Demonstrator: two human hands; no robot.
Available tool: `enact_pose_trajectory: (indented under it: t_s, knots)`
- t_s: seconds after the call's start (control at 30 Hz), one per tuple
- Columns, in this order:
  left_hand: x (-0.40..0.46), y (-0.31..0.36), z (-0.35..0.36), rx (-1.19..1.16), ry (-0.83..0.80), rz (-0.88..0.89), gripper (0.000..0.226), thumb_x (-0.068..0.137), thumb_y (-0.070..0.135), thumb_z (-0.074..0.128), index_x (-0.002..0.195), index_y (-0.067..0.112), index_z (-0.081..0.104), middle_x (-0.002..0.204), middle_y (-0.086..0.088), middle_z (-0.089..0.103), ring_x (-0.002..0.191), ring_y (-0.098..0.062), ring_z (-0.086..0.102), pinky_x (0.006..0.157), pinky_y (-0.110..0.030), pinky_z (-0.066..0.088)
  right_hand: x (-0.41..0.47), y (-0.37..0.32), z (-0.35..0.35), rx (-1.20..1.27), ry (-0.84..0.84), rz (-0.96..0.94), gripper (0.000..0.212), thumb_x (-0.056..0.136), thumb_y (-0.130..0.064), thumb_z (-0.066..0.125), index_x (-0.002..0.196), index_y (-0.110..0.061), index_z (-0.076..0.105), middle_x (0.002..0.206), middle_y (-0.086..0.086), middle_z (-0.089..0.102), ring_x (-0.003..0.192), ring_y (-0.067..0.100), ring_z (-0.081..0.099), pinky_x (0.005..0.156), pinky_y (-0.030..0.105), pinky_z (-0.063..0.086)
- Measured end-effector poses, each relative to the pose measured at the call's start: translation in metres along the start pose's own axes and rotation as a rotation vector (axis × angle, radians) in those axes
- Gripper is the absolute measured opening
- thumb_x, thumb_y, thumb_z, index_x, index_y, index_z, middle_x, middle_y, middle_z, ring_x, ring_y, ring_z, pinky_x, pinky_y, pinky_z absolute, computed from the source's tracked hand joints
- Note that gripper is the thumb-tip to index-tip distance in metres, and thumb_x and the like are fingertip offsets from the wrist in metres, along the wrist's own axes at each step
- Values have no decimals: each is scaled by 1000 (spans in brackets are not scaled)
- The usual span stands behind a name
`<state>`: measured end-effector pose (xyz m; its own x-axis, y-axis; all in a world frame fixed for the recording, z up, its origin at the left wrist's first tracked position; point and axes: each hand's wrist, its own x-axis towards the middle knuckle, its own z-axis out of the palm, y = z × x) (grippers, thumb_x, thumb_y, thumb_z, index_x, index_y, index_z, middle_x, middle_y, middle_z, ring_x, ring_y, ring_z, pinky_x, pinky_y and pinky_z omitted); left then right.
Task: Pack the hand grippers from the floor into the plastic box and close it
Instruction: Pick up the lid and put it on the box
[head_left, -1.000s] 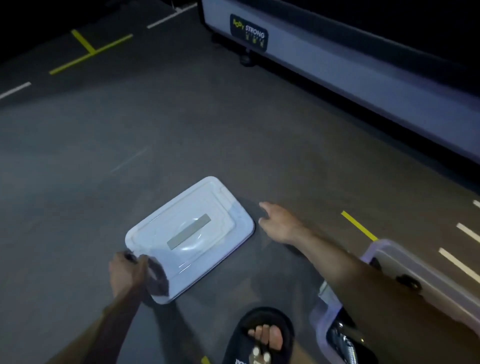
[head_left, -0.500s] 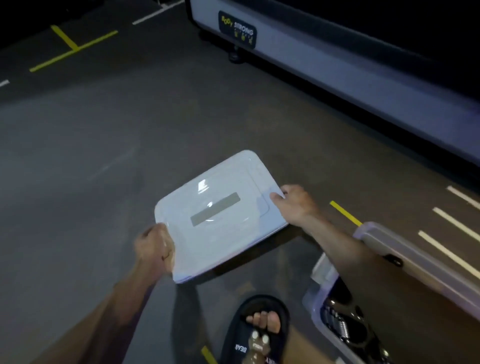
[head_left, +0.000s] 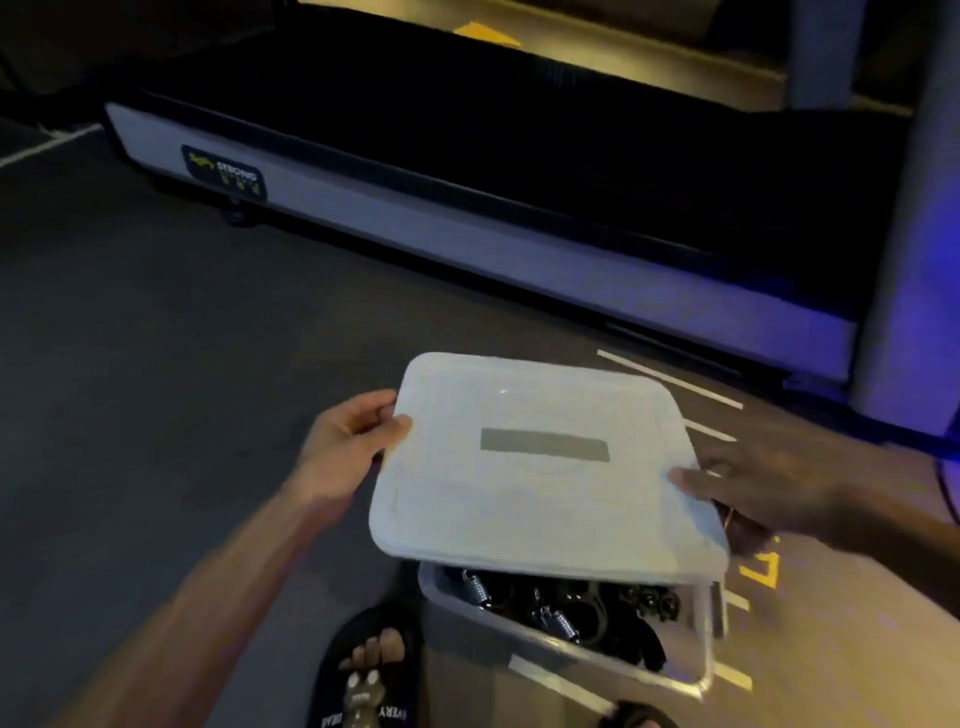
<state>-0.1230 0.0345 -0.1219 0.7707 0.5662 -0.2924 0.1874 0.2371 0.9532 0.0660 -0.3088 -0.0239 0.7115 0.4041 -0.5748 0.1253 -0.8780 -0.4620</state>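
A white plastic lid (head_left: 530, 499) with a grey strip in its middle hovers just above the clear plastic box (head_left: 524, 642), covering most of its opening. My left hand (head_left: 348, 447) grips the lid's left edge, thumb on top. My right hand (head_left: 763, 488) holds the lid's right edge, fingers on top. Through the gap at the near side, several black hand grippers (head_left: 566, 603) with metal springs lie inside the box.
A treadmill (head_left: 467, 223) with a grey side rail and a dark belt runs across the back. My foot in a black sandal (head_left: 369, 670) stands left of the box. White and yellow lines (head_left: 670, 379) mark the dark floor.
Both hands lifted the lid off the floor and carried it right, over the open box. The view swung right with it.
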Motion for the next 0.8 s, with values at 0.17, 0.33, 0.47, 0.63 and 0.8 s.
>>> enact_pose_trajectory:
  t_s: [0.17, 0.33, 0.47, 0.63, 0.8]
  knots:
    - [-9, -32, 30, 302, -131, -48, 30, 89, -2, 73, 105, 24, 76, 98, -2, 80, 92, -19, 74, 76, -21, 59, -11, 82, 66, -137, 63, 63, 49, 97, -52, 53, 75, -10, 64, 67, 4, 71, 62, 21, 70, 55, 24, 52]
    - [-9, -44, 44, 661, -177, 16, 40, 90, 11, 76, 127, 24, 68, 109, -3, 73, 95, -21, 72, 87, -44, 59, -7, 98, 81, -169, 95, 166, 62, 98, -59, 37, 67, -11, 62, 54, 2, 71, 41, 14, 66, 54, 30, 57]
    - [-7, -39, 54, 788, -194, 42, 40, 91, 17, 74, 126, 34, 64, 102, 8, 74, 89, -13, 72, 80, -43, 60, 4, 108, 85, -63, 94, 151, 52, 100, -53, 43, 73, -12, 62, 56, 5, 71, 43, 17, 66, 54, 29, 57]
    - [7, -34, 60, 887, -188, 54, 30, 88, 14, 77, 113, 28, 70, 89, 15, 74, 81, -8, 72, 79, -36, 59, 16, 115, 80, 209, 113, 143, 26, 90, -43, 69, 85, -18, 64, 51, -3, 68, 40, 15, 64, 40, 21, 45]
    - [19, -30, 52, 927, -214, -120, 45, 85, 30, 82, 126, 29, 64, 118, 5, 67, 107, -15, 66, 92, -34, 53, 22, 117, 69, -58, 152, 221, 43, 70, -69, 74, 78, -29, 61, 72, -12, 66, 66, 11, 64, 56, 28, 44]
